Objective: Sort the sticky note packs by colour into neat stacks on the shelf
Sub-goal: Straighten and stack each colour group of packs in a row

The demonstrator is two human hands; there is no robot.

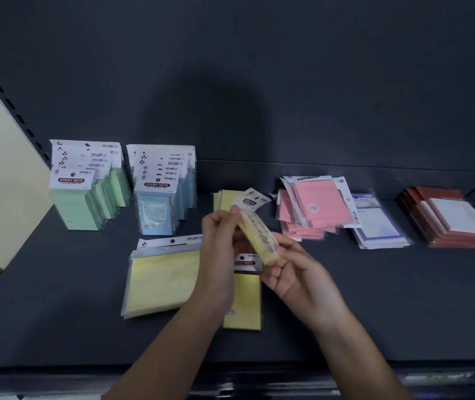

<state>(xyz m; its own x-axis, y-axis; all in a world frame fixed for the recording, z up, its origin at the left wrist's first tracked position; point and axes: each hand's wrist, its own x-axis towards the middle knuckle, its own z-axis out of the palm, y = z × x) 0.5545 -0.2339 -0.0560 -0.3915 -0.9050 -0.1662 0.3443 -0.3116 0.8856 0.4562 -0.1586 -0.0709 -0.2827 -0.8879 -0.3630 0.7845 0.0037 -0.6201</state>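
Over the shelf [380, 301], left hand [219, 236], right hand [298, 271] — gripping yellow packs [260, 238]

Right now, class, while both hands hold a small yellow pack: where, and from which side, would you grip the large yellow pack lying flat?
Probably pinch the large yellow pack at its near-left corner, coming from the front-left: it lies flat, that corner is bare, and the left hand hides its right edge.

upright packs [77, 209] left, flat stacks [320, 206] right, loose packs [161, 281] front centre
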